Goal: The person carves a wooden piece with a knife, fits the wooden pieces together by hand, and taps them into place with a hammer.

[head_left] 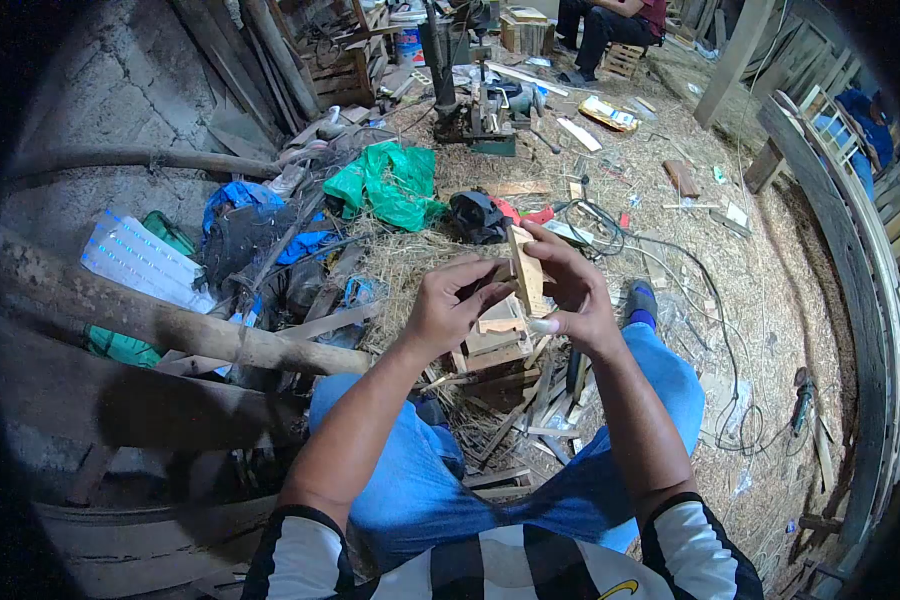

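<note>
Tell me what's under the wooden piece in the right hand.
Beneath the wooden piece, pale wood blocks show, with scrap sticks around them. Whatever lies directly behind the piece and right fingers is covered.

The person sits bent over a pale wooden piece (pixel 530 278), right hand (pixel 582 300) gripping it by its two ends, left hand (pixel 455 305) with fingers bunched against its other side; whether they pinch something too, I can't tell. Just below sit light wooden blocks (pixel 497 345), between knees in blue jeans (pixel 660 370). Farther out I see a crumpled green plastic bag (pixel 388 185), a black bag (pixel 478 217) beside it, a cable (pixel 708 275) looping over the shavings, and, at the back, someone seated (pixel 625 22).
</note>
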`<state>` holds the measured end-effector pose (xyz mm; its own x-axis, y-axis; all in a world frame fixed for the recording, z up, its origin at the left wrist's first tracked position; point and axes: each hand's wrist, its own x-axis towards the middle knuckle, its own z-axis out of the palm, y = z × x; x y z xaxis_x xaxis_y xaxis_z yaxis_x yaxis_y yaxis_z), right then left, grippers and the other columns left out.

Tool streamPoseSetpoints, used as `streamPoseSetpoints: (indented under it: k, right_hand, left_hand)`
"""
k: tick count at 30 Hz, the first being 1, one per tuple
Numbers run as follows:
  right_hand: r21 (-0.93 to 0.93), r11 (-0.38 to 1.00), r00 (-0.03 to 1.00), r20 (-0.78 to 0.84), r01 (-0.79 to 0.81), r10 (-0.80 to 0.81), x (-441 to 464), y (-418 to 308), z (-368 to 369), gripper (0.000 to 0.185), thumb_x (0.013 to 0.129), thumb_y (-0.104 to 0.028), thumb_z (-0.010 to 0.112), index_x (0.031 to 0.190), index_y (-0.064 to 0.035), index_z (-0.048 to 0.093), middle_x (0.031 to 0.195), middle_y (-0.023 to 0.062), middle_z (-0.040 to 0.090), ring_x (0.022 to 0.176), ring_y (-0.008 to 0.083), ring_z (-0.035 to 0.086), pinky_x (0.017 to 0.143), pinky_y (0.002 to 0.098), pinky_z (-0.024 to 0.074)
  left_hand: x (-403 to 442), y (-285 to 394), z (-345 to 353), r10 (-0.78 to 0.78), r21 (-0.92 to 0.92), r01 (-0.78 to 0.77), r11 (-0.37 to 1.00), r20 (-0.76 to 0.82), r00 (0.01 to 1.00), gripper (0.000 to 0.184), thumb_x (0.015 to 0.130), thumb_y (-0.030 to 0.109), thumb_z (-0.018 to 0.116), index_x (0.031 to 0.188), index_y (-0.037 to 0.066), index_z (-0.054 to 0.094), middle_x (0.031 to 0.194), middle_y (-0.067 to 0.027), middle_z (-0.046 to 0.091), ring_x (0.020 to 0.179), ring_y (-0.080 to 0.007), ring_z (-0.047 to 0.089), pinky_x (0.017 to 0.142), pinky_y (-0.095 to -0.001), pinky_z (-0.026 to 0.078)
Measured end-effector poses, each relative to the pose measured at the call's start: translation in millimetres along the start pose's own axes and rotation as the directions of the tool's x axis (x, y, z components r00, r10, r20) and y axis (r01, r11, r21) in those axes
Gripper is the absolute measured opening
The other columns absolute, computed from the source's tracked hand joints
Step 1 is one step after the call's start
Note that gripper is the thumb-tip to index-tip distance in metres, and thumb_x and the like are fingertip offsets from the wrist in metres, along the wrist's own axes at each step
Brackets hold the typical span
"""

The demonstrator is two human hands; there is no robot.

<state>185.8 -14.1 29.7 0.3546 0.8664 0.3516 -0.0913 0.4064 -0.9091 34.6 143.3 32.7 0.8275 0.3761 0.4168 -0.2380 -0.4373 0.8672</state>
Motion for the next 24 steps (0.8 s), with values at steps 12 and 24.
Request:
streamPoseSetpoints:
  k: [12,24]
  right_hand:
    - [-0.061,0.997,0.999,-0.014,0.041,-0.042,-1.4,-3.9,7.6,0.085,0.061,-0.027,0.092,0.137,-0.0077,0.058,0.157,0.0144,0.035,0.136,0.0278,0.046,0.103,0.0397,0.0472]
    - [-0.114,0.993,1.0,-0.018,0.008,-0.01,-1.8,-1.6,5.1,0.083,0.063,-0.031,0.091,0.136,-0.0074,0.059,0.157,0.0171,0.035,0.137,0.031,0.046,0.103,0.044,0.0478]
  left_hand:
    - [0.2,0.4,-3.6,0.013,-0.01,-0.013,1.0,0.041,0.999,0.034,0.093,0.017,0.071,0.118,-0.005,0.067,0.1,-0.01,0.068,0.094,-0.0163,0.063,0.083,-0.0288,0.049]
    - [2.1,6.9,2.5,0.068,0.02,-0.067,0.998,-0.037,0.997,0.027,0.089,0.015,0.073,0.111,-0.001,0.071,0.084,-0.0101,0.064,0.079,-0.0174,0.062,0.07,-0.0313,0.048]
